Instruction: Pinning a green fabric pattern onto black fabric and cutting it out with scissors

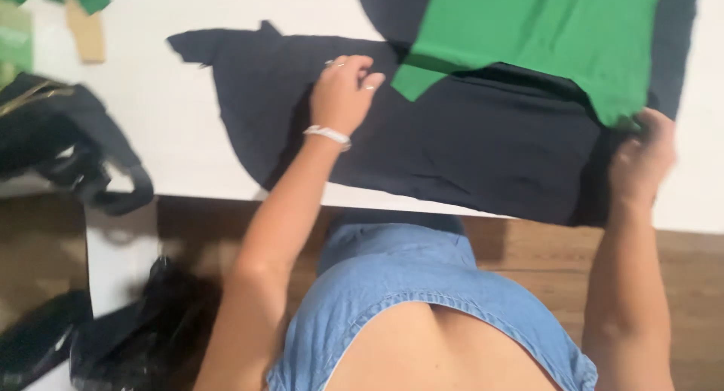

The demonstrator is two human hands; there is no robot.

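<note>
— While the dark navy garment (467, 142) lies spread over the white table (173, 119) across the middle of the frame, where are the hands?

— The left hand (343, 93) rests flat on it left of centre, fingers loosely curled and slightly apart. The right hand (641, 161) sits at the garment's right edge, fingers pinched on the cloth, though blur hides detail.

— And the green?

— A green fabric piece (543, 33) lies on the navy, upper right. A black bag (68, 142) sits at the left edge.
</note>
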